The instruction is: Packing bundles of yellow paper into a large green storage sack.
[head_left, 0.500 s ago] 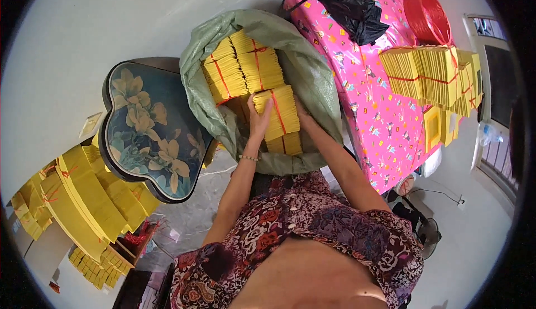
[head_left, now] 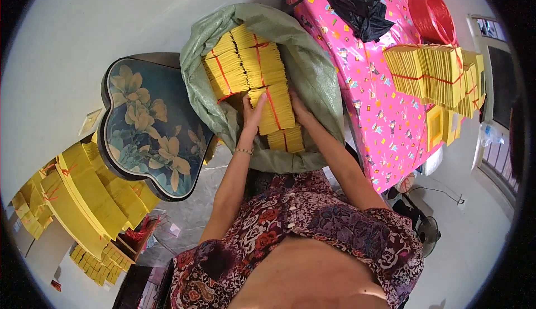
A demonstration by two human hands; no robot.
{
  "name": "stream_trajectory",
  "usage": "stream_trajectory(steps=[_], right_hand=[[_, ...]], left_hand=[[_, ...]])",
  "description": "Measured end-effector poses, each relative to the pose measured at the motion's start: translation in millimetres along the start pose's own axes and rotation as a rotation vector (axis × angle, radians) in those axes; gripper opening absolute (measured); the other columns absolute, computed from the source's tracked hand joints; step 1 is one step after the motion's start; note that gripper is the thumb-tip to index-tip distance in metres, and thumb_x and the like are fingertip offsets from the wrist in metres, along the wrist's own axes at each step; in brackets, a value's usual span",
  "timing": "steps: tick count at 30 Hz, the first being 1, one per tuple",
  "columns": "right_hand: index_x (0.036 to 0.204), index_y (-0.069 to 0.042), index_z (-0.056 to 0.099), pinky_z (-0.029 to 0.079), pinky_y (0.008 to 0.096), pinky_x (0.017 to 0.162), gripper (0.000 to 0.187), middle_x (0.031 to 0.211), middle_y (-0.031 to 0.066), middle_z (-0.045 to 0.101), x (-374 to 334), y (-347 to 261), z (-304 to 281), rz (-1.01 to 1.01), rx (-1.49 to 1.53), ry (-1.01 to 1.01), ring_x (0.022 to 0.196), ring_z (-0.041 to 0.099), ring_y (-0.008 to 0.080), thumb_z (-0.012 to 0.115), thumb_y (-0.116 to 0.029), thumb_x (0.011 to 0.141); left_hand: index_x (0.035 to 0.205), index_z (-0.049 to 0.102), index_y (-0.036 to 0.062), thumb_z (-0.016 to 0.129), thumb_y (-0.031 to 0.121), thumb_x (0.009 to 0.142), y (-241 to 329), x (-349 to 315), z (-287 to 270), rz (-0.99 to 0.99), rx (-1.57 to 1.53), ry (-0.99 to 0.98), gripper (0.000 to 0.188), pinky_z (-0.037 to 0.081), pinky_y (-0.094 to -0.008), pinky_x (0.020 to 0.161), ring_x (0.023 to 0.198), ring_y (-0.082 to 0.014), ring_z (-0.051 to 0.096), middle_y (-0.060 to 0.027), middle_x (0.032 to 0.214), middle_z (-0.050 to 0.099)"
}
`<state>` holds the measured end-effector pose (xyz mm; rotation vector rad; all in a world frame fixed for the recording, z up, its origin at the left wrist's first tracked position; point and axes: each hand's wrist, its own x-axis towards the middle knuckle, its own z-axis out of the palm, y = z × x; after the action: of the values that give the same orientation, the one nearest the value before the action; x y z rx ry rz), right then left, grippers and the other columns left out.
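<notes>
A bundle of yellow paper [head_left: 277, 113], tied with red string, lies inside the open green woven sack [head_left: 202, 94]. My left hand [head_left: 252, 114] is closed on its left side, the thumb over the top. Against the right side presses my right hand [head_left: 301, 110], its fingers partly hidden between bundle and sack wall. Two more tied bundles, a left one [head_left: 224, 69] and a right one [head_left: 261, 63], stand side by side at the far end of the sack. Lower down, another yellow bundle [head_left: 286, 139] shows at the near end.
Left of the sack is a dark flower-printed tabletop [head_left: 151, 124]. Stacks of yellow paper [head_left: 95, 189] fill the lower left. On the right, a pink patterned table [head_left: 363, 96] bears a black plastic bag [head_left: 360, 7], a red string roll [head_left: 430, 15] and tied yellow bundles [head_left: 427, 74].
Both hands have shifted the held bundle slightly to the left, closer in line with the far bundles. My right hand has come a little farther along its side.
</notes>
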<state>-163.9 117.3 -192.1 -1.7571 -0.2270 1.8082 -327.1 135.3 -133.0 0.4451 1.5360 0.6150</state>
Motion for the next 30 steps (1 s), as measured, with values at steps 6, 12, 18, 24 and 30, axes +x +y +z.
stream_trajectory(steps=[6,12,18,24,30], right_hand=[[0.138,-0.002,0.035,0.027,0.0328,0.105,0.064,0.14,0.0136,0.037,15,-12,2,-0.069,0.044,-0.112,0.125,0.038,0.0259,0.034,-0.049,0.095],[0.138,-0.002,0.035,0.032,0.0325,0.102,0.065,0.139,0.0117,0.039,-7,-33,12,-0.071,0.098,-0.14,0.121,0.042,0.0251,0.032,-0.05,0.095],[0.14,-0.005,0.034,0.029,0.0323,0.104,0.057,0.14,0.0111,0.038,12,-23,4,-0.04,0.004,-0.119,0.124,0.038,0.0247,0.028,-0.044,0.098],[0.141,-0.005,0.03,0.023,0.0323,0.107,0.058,0.143,0.0115,0.033,-14,-37,3,-0.087,-0.186,-0.075,0.129,0.032,0.0259,0.026,-0.044,0.098],[0.141,-0.004,0.029,0.022,0.0339,0.108,0.061,0.145,0.0144,0.031,-37,-13,10,-0.291,-0.284,0.073,0.133,0.028,0.0276,0.03,-0.047,0.097]], left_hand=[[0.137,0.028,0.0031,0.067,0.045,0.081,4,7,7,-0.055,-0.118,-0.063,0.08,0.039,-0.0335,0.097,0.116,-0.0215,0.046,-0.0127,0.129,0.047],[0.135,0.032,0.0028,0.068,0.045,0.08,-7,8,18,0.02,0.002,-0.003,0.078,0.04,-0.033,0.097,0.115,-0.0208,0.048,-0.0126,0.127,0.049],[0.139,0.025,0.0014,0.07,0.047,0.078,-5,16,20,0.052,-0.024,-0.056,0.088,0.038,-0.0333,0.098,0.116,-0.0227,0.047,-0.014,0.128,0.049],[0.137,0.028,0.0016,0.068,0.049,0.078,-2,6,17,-0.011,0.122,0.029,0.086,0.038,-0.0341,0.097,0.115,-0.023,0.047,-0.0141,0.129,0.047],[0.134,0.034,-0.0002,0.069,0.043,0.08,-25,-10,27,0.19,0.132,0.154,0.077,0.04,-0.0348,0.094,0.111,-0.0237,0.05,-0.0149,0.124,0.051]])
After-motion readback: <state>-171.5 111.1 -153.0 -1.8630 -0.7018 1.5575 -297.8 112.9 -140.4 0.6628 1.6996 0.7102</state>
